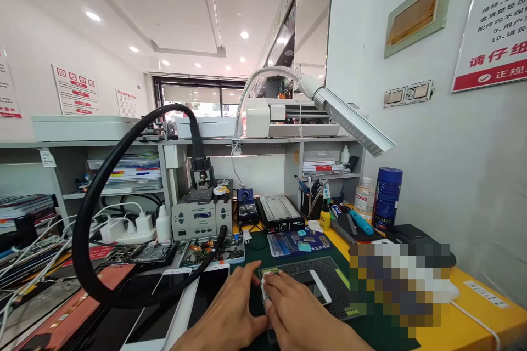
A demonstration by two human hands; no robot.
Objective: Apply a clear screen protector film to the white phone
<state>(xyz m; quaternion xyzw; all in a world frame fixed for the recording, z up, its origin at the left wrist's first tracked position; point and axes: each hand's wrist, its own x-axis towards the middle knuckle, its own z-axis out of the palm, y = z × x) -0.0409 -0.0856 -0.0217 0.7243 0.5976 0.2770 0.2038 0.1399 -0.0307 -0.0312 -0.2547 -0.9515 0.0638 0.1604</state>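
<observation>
A white-framed smartphone (316, 287) with a dark screen lies on a black perforated mat (341, 307) in front of me. My right hand (290, 301) lies across its left part, fingers together over the top and thumb near the front edge, covering that end. Beside the phone's left end, my left hand (234, 304) has thumb and forefinger spread apart. Whether its fingertips touch the phone I cannot tell. Some white shows under the right fingertips, too covered to make out.
A thick black hose (80, 230) arches over phones at left. Behind stand a grey control station (201, 219), a black-sided heating plate (282, 211) and a parts tray (214, 251). A lamp (354, 120) hangs above. At right are a blue canister (387, 197) and a blurred-out area.
</observation>
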